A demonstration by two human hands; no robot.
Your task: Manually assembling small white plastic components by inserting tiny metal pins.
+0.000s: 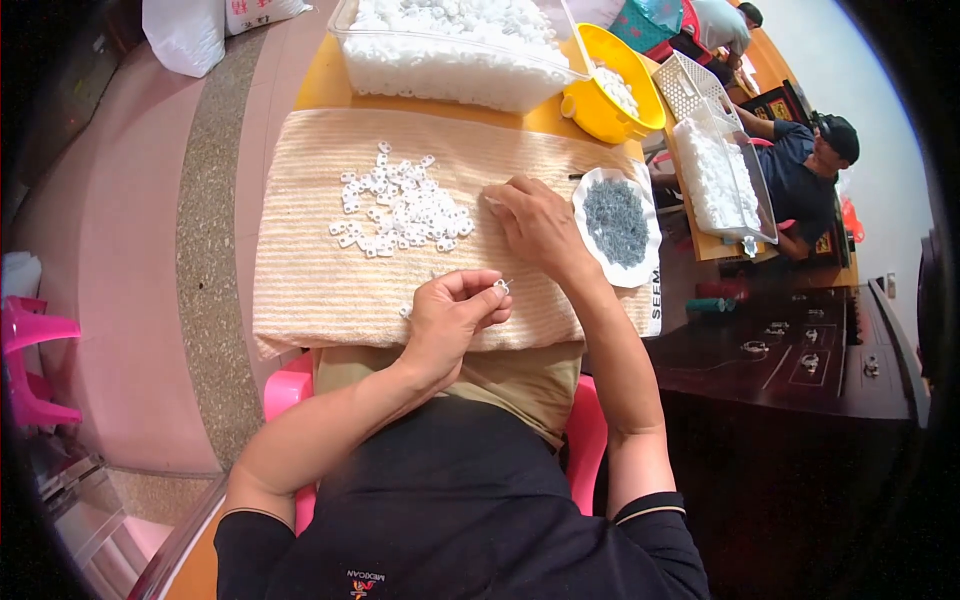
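Observation:
My left hand (450, 318) is closed in a pinch on a small white plastic piece (502, 287), which shows at the thumb and fingertip. My right hand (541, 226) is lowered to the striped towel (300, 200), its fingers bent together. Whatever its fingertips hold, if anything, I cannot make out. To its left lies a loose pile of small white plastic pieces (415, 210) with holes in them. Close on its right is a white wavy-rimmed dish (640, 272) filled with small dark grey parts (615, 222). One stray white piece (405, 311) lies beside my left hand.
A clear plastic bin (450, 80) heaped with white pieces stands at the far edge, beside a yellow basin (640, 120). Another clear bin (718, 180) is to the right, near a seated person (800, 165). White sacks (185, 35) and a pink stool (35, 350) are on the left.

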